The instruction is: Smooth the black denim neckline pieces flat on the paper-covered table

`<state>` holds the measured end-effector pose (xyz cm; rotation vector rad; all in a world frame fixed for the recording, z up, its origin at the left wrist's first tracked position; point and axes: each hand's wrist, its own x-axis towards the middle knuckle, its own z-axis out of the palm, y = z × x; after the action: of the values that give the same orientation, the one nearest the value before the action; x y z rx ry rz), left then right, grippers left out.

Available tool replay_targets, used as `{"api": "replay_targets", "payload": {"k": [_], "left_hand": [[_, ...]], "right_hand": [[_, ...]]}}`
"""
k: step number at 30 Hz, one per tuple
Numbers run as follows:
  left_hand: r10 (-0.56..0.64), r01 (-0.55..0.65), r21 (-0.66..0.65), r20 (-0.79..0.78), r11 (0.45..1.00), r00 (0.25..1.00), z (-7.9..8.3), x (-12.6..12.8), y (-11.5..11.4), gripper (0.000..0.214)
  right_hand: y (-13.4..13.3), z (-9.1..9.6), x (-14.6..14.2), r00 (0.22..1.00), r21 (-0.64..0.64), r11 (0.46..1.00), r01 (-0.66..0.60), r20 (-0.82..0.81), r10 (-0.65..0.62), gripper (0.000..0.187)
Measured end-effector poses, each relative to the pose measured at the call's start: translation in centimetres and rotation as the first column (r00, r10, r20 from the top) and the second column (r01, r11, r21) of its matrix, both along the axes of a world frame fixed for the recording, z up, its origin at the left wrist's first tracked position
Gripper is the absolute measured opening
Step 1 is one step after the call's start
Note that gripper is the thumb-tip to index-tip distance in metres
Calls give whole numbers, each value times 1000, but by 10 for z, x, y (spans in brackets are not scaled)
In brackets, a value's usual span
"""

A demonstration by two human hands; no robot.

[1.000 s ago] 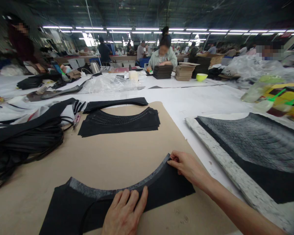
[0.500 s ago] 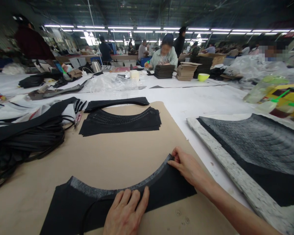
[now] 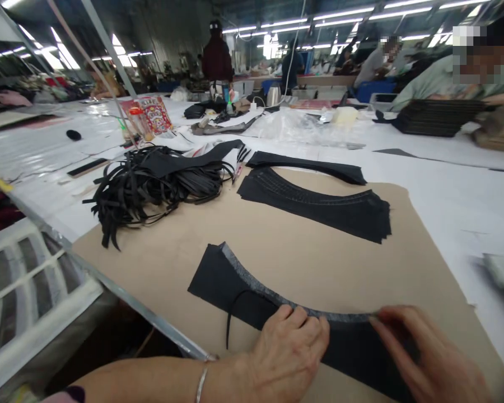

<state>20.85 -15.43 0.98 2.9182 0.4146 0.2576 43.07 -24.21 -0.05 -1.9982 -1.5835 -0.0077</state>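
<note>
The curved black fabric panel with a grey banded inner edge (image 3: 212, 277) lay flat on the tan cardboard sheet (image 3: 302, 252), close to the near side of the white worktop (image 3: 445, 184). The left hand (image 3: 289, 350) rested palm down on it, fingers close together, their tips pressing the grey band. The right hand (image 3: 432, 358) sat at the band's right end. Blur there left it unclear whether it pinched the edge or only pressed it.

The panel's left end lay unheld, so a pull from the right hand could have dragged or twisted it and rucked the band out of its curve. A thin black strip (image 3: 228, 324) looped loose over the panel beside the left hand and might have caught under the palm and creased the fabric. The stack of black curved pieces (image 3: 319, 204) and the tangle of black strips (image 3: 151, 184) lay well apart, so snagging on them looked unlikely.
</note>
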Motion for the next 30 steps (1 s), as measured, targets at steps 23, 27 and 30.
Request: {"api": "replay_targets", "payload": {"k": [23, 27, 30], "left_hand": [[503, -496, -465, -120, 734, 856, 30, -66, 66, 11], [454, -463, -651, -197, 602, 869, 27, -68, 81, 12], [453, -486, -639, -232, 596, 861, 23, -67, 91, 10]], "right_hand": [[21, -16, -89, 854, -53, 871, -488, 178, 489, 51], [21, -14, -87, 848, -64, 866, -496, 181, 499, 50], [22, -12, -87, 850, -48, 866, -499, 171, 499, 46]]}}
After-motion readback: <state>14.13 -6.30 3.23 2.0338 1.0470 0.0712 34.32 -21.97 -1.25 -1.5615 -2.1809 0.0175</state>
